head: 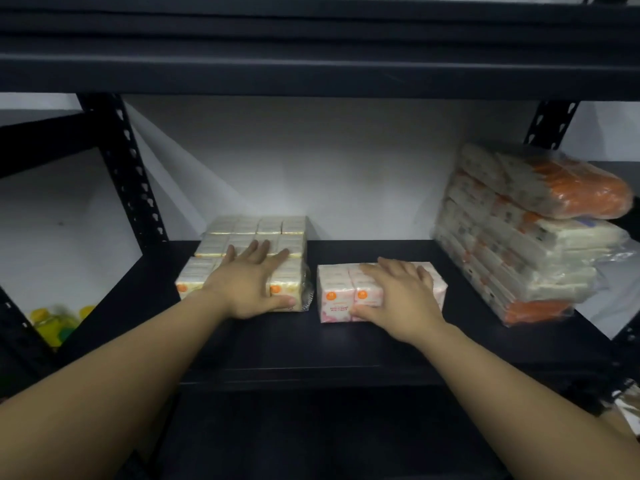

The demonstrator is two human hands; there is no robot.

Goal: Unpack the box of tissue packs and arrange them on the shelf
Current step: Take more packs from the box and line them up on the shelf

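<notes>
On the black shelf (pixel 346 344) stands a stack of cream and yellow tissue packs (pixel 256 233) at the middle left. My left hand (pixel 251 284) lies on its front pack, fingers spread flat over the top and thumb against the front face. To the right, apart from that stack, lies a pink and white tissue pack (pixel 337 292). My right hand (pixel 398 296) grips it, fingers over the top and thumb on the front face. The box is not in view.
A tall pile of larger orange and white tissue bundles (pixel 519 237) in clear wrap fills the shelf's right end. Black perforated uprights (pixel 131 174) frame the bay, and an upper shelf beam (pixel 311 71) runs overhead. Yellow bottles (pixel 52 323) stand in the neighbouring bay at lower left.
</notes>
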